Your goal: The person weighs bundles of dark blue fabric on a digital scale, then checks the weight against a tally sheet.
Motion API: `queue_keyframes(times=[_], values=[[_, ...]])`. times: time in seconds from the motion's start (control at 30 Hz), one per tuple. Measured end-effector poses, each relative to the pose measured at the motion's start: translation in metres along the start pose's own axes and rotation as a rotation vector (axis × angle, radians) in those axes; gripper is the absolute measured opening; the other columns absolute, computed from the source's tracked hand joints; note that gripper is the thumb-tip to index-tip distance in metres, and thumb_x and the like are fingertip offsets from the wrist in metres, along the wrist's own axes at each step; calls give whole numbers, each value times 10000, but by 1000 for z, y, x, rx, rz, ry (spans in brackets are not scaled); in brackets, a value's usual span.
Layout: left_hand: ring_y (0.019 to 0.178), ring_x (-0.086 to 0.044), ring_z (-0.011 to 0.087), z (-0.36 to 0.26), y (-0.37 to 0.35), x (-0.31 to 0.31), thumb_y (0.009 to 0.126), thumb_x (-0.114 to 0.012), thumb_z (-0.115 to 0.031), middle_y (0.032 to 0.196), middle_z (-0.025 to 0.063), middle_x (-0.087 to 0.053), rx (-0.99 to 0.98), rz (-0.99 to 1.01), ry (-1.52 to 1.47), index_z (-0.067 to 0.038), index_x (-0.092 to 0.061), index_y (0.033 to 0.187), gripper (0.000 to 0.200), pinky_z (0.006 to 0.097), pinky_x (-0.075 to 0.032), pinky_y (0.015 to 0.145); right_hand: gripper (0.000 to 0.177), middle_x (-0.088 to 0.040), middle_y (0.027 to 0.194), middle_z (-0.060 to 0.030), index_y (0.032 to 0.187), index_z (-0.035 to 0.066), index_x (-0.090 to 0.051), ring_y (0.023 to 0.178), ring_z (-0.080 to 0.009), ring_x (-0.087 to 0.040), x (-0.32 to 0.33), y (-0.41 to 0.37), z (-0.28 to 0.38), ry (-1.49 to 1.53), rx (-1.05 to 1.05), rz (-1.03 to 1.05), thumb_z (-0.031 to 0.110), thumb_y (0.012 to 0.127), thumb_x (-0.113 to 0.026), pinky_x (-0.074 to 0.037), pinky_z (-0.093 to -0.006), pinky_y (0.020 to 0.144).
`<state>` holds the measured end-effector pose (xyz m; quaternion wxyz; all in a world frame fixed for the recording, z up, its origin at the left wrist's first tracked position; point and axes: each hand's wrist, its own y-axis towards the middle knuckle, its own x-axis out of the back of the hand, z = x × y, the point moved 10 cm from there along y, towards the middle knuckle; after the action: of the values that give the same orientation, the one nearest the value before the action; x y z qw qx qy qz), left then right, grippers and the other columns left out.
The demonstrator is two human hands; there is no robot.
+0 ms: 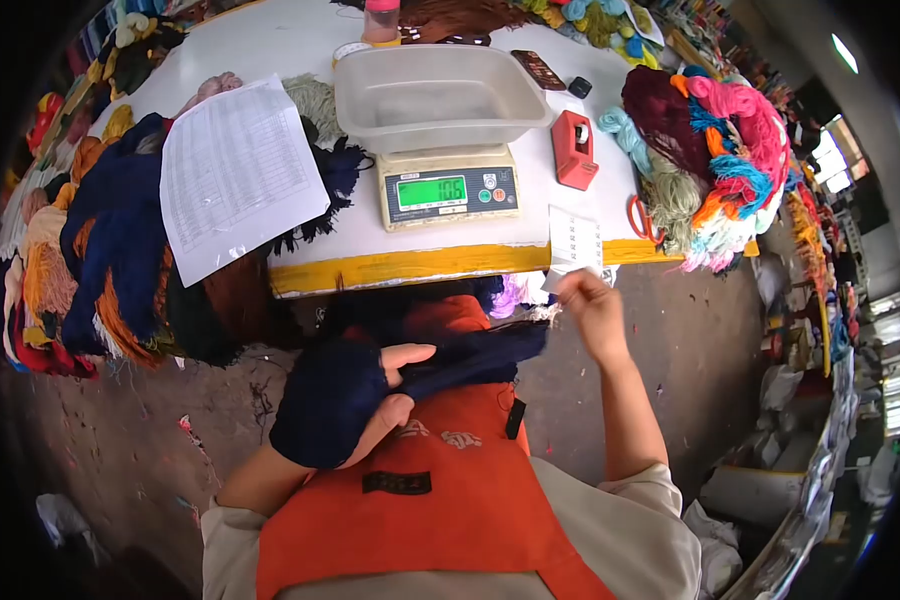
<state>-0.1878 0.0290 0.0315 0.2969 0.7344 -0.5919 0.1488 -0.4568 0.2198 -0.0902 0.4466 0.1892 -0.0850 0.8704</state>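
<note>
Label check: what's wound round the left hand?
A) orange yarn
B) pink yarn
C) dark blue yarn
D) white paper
C: dark blue yarn is bundled around the left hand, with a strand trailing off to the right above the orange apron.

The navy yarn bundle (330, 400) that the left hand (390, 395) is gripping is looking soft, matt and fuzzy, with loose fibres fraying at its end. The orange apron (440, 490) is showing as smooth woven cloth with a dull finish. On the worktop (410, 268), whose white top is looking smooth and whose yellow painted edge is wearing rough, the tub (440, 100) is showing as cloudy translucent plastic, the scale (450, 190) as cream plastic with a glowing green display, and the tape dispenser (574, 150) as glossy red plastic. The printed sheet (238, 175) is lying as thin matt paper. The floor (120, 420) is looking rough and gritty.
</note>
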Motion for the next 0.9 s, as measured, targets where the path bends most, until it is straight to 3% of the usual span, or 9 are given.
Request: queue_keyframes(times=[0.07, 0.13, 0.37, 0.53, 0.57, 0.63, 0.7, 0.8, 0.9], values=[[629, -636, 239, -4, 0, 2, 842, -670, -89, 703, 65, -655, -27, -3, 23, -63, -634, 1262, 422, 333, -493, 609, 199, -685, 1017, -78, 1015, 55, -689, 943, -240, -644, 54, 16, 8, -560, 304, -338, 50, 824, -743, -484, -348, 815], [620, -627, 246, 0, 0, -3, 842, -671, -96, 692, 62, -642, -6, -8, 17, -66, -640, 1251, 411, 340, -487, 601, 290, -675, 1096, -81, 1044, 90, -693, 1058, -292, -611, 68, 34, -10, -666, 284, -306, 83, 768, -782, -443, -419, 915], [616, -618, 251, 4, 6, -14, 829, -681, -89, 688, 57, -632, 6, 1, -21, -84, -667, 1196, 368, 343, -477, 590, 296, -687, 1023, -74, 997, 74, -676, 957, -275, -628, 79, 53, -41, -528, 316, -238, 89, 727, -795, -447, -416, 870], [647, -644, 258, 6, 13, -13, 831, -666, -96, 714, 48, -661, 77, -3, 31, -84, -666, 1174, 344, 357, -483, 598, 157, -666, 905, -79, 866, 90, -629, 899, -300, -615, 69, 13, -6, -703, 506, -526, 116, 774, -754, -411, -420, 849], [647, -645, 262, 9, 12, -14, 836, -661, -102, 718, 48, -666, 108, -5, 31, -82, -666, 1173, 338, 359, -484, 601, 189, -685, 923, -79, 839, 94, -609, 827, -280, -616, 63, 4, 8, -683, 521, -546, 13, 741, -748, -403, -396, 828], [669, -639, 274, 16, 16, -14, 842, -663, -127, 725, 57, -657, 127, -25, -22, -70, -661, 1183, 345, 365, -487, 621, 161, -689, 887, -81, 871, 80, -631, 865, -280, -631, 38, -1, 34, -517, 510, -288, 4, 764, -725, -448, -399, 811], [699, -633, 279, 5, 23, -18, 846, -673, -145, 744, 65, -648, 18, 29, 70, -61, -652, 1197, 362, 377, -489, 650, 164, -680, 934, -69, 954, 78, -653, 953, -255, -646, -12, -27, 95, -304, 732, 108, 2, 810, -665, -458, -397, 899], [722, -634, 293, -4, 29, -32, 862, -691, -253, 789, 82, -652, -72, 118, 171, -64, -640, 1229, 416, 395, -493, 672, 202, -635, 1045, -30, 1006, 108, -634, 966, -214, -628, -80, -80, 186, -404, 980, 620, 80, 806, -629, -409, -391, 990], [732, -644, 304, -1, 27, -38, 866, -691, -289, 835, 89, -666, -77, 140, 187, -70, -620, 1278, 472, 405, -499, 676, 187, -629, 1024, -31, 983, 97, -638, 947, -206, -627, -108, -98, 223, -467, 1117, 555, 86, 799, -603, -413, -401, 987]])
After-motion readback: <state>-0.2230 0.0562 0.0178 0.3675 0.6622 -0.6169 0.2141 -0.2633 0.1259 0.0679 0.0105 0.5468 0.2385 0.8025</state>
